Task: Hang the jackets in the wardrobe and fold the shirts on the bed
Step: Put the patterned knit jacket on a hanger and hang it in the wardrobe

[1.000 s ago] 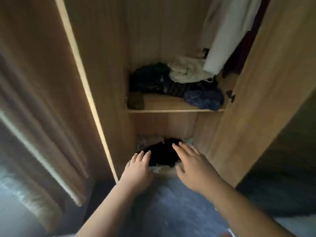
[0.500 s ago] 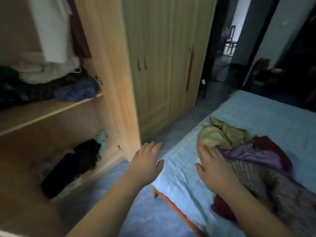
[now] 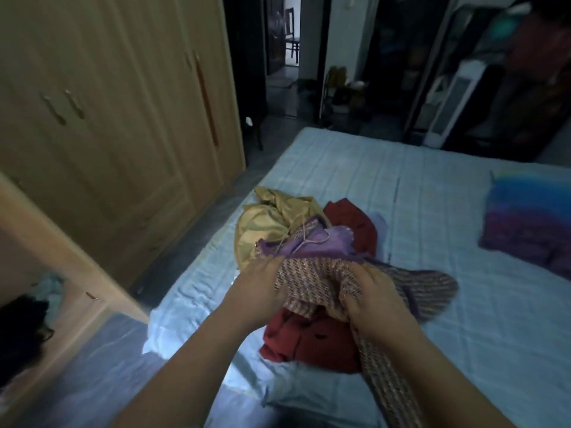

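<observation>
A heap of clothes lies on the light blue bed (image 3: 355, 180). My left hand (image 3: 256, 291) and my right hand (image 3: 374, 298) both grip a pink-and-purple striped knitted garment (image 3: 312, 282) at its top edge, lifting it off the heap. One sleeve of it trails right across the sheet, another hangs under my right forearm. Beneath it lie a red garment (image 3: 309, 341), a purple piece with a cord (image 3: 318, 242) and a mustard yellow garment (image 3: 265, 223). The wooden wardrobe (image 3: 108, 118) stands to the left, its near compartment open at the lower left.
Dark clothes (image 3: 21, 329) sit on the open wardrobe's bottom shelf. A blue-and-purple pillow (image 3: 531, 220) lies at the bed's right. A narrow floor strip runs between wardrobe and bed. A doorway (image 3: 284, 57) opens at the back; dark furniture and a white fan tower (image 3: 448, 106) stand behind the bed.
My view swung from the wardrobe's inside to the bed. Both hands, open half a second ago, now clutch the striped knitted garment and raise it from the heap.
</observation>
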Tool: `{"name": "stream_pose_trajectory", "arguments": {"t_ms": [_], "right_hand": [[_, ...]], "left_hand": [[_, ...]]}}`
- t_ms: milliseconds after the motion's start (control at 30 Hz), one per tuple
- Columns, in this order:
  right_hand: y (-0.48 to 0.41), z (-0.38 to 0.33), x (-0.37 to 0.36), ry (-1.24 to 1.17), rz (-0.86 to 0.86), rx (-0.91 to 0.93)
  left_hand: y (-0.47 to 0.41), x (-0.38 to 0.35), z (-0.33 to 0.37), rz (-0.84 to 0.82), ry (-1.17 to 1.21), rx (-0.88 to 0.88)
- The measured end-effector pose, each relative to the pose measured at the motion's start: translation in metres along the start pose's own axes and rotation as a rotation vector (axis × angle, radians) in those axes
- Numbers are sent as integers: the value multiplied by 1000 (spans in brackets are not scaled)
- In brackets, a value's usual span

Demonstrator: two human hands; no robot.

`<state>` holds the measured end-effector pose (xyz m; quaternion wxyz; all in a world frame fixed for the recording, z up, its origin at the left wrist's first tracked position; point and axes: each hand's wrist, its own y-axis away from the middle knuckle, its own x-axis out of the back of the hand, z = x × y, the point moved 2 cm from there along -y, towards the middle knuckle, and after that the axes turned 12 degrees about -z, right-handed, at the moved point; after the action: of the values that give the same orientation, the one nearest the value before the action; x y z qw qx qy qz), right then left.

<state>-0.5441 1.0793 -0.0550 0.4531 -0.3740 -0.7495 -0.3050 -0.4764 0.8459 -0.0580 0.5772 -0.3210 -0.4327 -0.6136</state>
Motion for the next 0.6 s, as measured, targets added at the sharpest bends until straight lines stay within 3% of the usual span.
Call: {"name": "stream_pose_trajectory", "arguments": {"t_ms": [200, 400, 600], "right_hand": [[-35, 22, -15, -68, 24, -58], [-99, 22, -48, -47, -79, -85], [-186, 16, -77, -94, -172, -249]], "left_hand": [[-50, -16, -22, -62, 22, 3], [-109, -30, -80, -152, 95, 22], [-176, -27, -158, -259, 176, 26]]}}
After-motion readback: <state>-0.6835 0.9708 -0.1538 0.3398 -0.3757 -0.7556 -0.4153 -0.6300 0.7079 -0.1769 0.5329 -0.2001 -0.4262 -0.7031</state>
